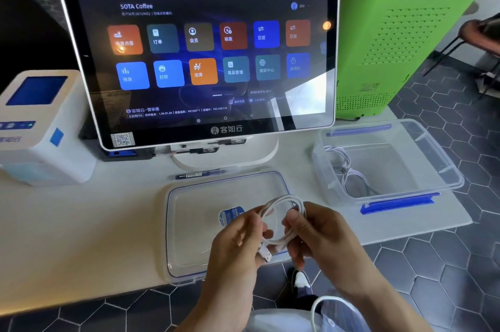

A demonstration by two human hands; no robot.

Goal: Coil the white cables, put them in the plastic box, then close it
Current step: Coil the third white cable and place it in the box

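Both hands meet above the near edge of the table (81, 237), over the clear lid (194, 223) that lies flat there. The left hand (238, 245) is closed around the lower left of a white cable (281, 212), pinching the loops together, with the white plug end sticking out just under its fingers. The right hand (319, 234) is curled around the right side of the same coil, fingers wrapped over the strands. The coil stands roughly upright between the two hands, a round loop facing the camera, and a loose tail of it seems to run down toward the lap at the bottom of the view, so the winding looks not quite finished.

The plastic box (443, 169) sits open on the table to the right and farther away, close to the right-hand table edge. Its long axis runs away from the person, blue clips at the near and far ends. Another white cable (349, 172) already lies inside against the left wall. The right hand is the nearer one to the box, so it is likely the one to carry the coil up and to the right and drop it in the free right part
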